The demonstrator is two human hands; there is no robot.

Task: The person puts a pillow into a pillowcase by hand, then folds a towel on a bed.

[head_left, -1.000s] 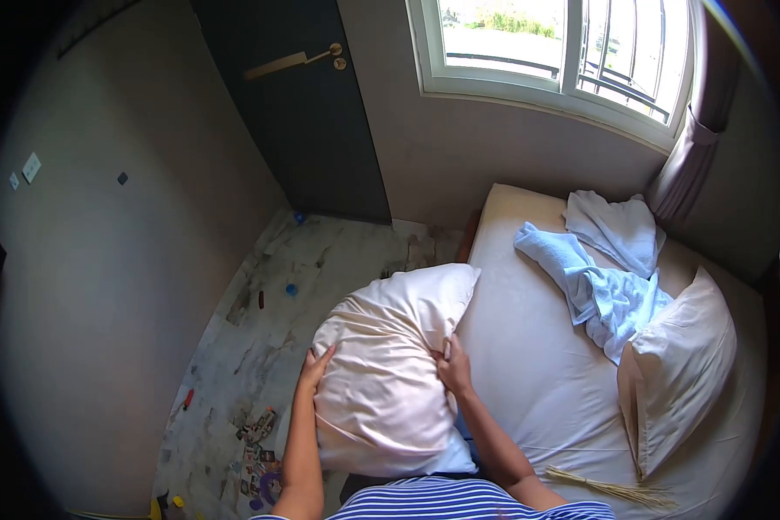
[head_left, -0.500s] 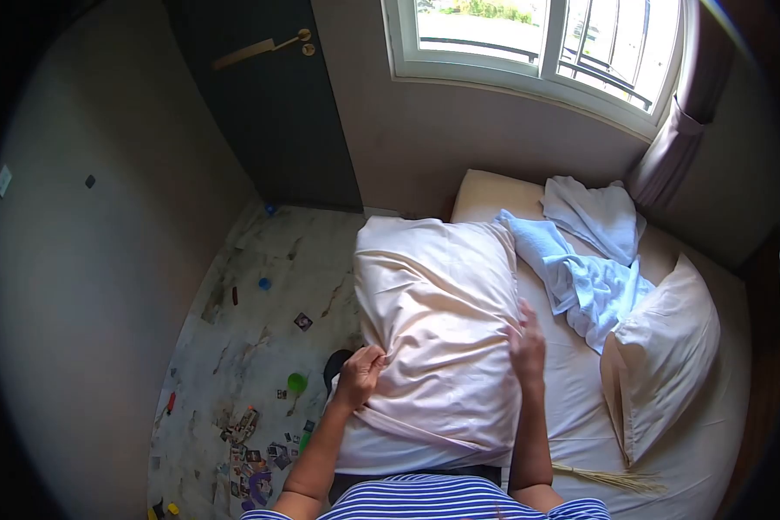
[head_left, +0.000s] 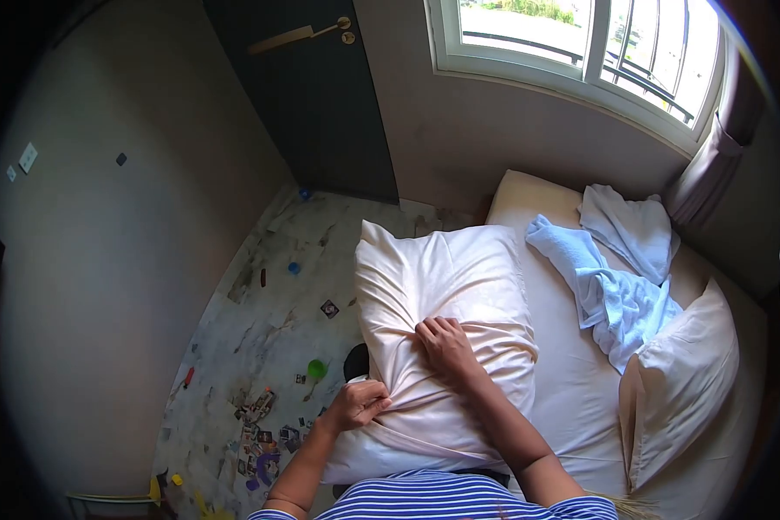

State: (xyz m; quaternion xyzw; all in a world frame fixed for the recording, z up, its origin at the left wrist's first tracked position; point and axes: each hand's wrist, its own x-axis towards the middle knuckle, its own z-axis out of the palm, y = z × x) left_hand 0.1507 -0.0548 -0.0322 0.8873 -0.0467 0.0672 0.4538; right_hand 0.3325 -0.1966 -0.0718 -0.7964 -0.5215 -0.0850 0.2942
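Both hands on pillow

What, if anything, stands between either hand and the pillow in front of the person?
Nothing visible does. The left hand pinches the cover of the pillow near its left edge, and the right hand lies directly on top, fingers curled. The blue cloth lies off to the right.

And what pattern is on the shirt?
The shirt has blue and white stripes, best in the head view.
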